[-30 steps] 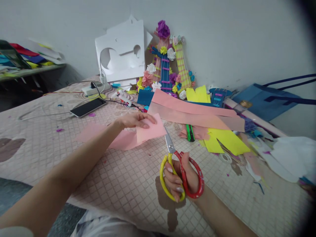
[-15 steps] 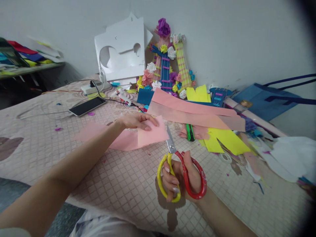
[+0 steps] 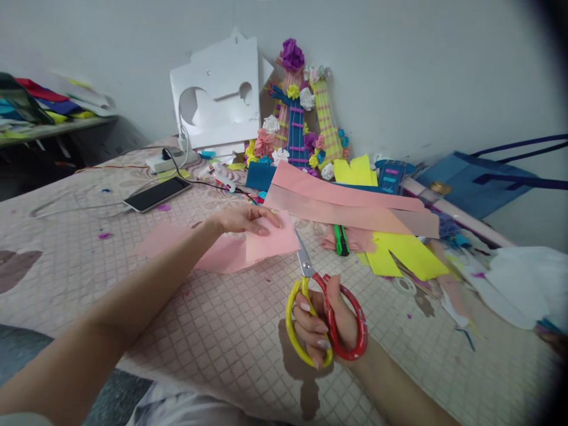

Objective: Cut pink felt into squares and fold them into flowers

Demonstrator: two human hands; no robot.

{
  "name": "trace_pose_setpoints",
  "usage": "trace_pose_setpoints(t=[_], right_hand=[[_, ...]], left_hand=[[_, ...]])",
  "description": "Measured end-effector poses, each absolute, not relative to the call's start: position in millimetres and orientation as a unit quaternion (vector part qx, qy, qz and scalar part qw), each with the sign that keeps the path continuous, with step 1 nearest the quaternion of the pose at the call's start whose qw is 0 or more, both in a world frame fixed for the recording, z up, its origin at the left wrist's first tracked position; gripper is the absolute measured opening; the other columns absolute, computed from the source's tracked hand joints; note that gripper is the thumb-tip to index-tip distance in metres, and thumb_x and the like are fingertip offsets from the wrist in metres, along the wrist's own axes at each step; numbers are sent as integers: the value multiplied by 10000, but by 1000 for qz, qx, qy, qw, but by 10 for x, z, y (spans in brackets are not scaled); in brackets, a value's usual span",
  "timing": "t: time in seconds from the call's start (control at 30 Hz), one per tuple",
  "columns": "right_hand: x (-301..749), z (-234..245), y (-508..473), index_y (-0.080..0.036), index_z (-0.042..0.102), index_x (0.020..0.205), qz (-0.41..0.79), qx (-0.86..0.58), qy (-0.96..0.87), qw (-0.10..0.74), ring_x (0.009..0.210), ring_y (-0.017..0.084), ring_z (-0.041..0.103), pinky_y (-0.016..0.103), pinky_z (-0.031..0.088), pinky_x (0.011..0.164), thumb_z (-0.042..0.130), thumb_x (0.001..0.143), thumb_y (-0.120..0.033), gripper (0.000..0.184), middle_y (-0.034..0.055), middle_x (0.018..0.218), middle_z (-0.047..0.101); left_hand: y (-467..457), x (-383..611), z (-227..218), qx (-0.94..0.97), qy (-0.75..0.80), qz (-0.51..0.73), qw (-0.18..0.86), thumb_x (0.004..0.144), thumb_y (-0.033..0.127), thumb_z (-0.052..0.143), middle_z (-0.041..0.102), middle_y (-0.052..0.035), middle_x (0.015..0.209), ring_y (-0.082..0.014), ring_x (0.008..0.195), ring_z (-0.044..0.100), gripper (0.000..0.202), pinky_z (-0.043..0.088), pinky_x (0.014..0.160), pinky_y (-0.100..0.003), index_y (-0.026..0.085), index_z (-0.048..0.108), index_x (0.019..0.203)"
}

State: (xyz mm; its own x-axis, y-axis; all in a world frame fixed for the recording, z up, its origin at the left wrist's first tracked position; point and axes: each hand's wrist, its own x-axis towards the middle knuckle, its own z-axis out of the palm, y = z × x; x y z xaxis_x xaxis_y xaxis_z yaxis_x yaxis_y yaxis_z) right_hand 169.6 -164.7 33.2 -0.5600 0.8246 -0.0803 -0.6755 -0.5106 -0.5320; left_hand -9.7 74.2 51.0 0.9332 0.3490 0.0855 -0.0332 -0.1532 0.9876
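My left hand (image 3: 249, 220) holds a folded piece of pink crepe paper (image 3: 271, 244), thumb and fingers on its upper side. A longer pink strip trails from it to the left, under my forearm. In my right hand (image 3: 317, 325) is a pair of scissors (image 3: 307, 267) with one yellow and one red handle loop. My fingers pass through the yellow loop and my thumb through the red one. The blades point away from me at the right edge of the folded paper and look almost closed; whether paper lies between them I cannot tell.
Behind the hands lie long pink strips (image 3: 346, 198), a green cutter (image 3: 341, 239) and yellow paper pieces (image 3: 399, 254). A phone (image 3: 157, 194), a glue gun (image 3: 220, 176) and a power strip (image 3: 171, 160) sit back left. Decorated paper guitars (image 3: 296, 133) lean against the wall.
The scissor handles have come slightly closer together and the blades have narrowed at the paper's right edge. My left hand and the pink paper have hardly moved.
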Motion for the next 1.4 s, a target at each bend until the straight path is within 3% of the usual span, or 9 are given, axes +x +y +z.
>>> trace_pose_setpoints(t=[0.2,0.4,0.87,1.1,1.4], right_hand=[[1713,314,-1656,-164,522,823,852,-181,-241,428,444,79,373,293,502,440,163,729,-843,774,-50,561,419],[1707,345,-1652,-159,527,825,851,-184,-236,432,454,84,369,325,510,478,153,749,-829,771,-48,564,410],[1692,270,-1641,-162,512,792,849,-167,-221,449,373,50,290,230,481,378,176,759,-809,729,-78,505,373],[1704,312,-1657,-158,530,819,854,-185,-225,431,461,88,397,326,529,489,168,734,-840,777,-45,561,419],[1706,325,-1654,-161,525,837,856,-185,-222,430,486,99,385,331,502,504,124,741,-832,788,-40,575,419]], left_hand=[[736,-97,519,763,98,135,625,710,278,761,647,-51,1092,-126,1011,567,340,450,831,-194,186,682,1027],[721,-59,495,770,76,118,622,723,270,752,651,-58,1077,-138,1036,567,332,459,838,-212,198,678,1038],[724,-92,530,786,91,125,598,741,273,736,655,-58,1096,-131,1017,575,329,454,831,-204,185,674,1051],[745,-81,504,800,75,123,583,748,266,730,658,-47,1103,-136,1062,567,321,434,903,-226,212,675,1060],[685,-39,534,811,51,104,574,756,264,722,654,-66,1134,-159,1084,571,333,441,930,-262,216,670,1082]])
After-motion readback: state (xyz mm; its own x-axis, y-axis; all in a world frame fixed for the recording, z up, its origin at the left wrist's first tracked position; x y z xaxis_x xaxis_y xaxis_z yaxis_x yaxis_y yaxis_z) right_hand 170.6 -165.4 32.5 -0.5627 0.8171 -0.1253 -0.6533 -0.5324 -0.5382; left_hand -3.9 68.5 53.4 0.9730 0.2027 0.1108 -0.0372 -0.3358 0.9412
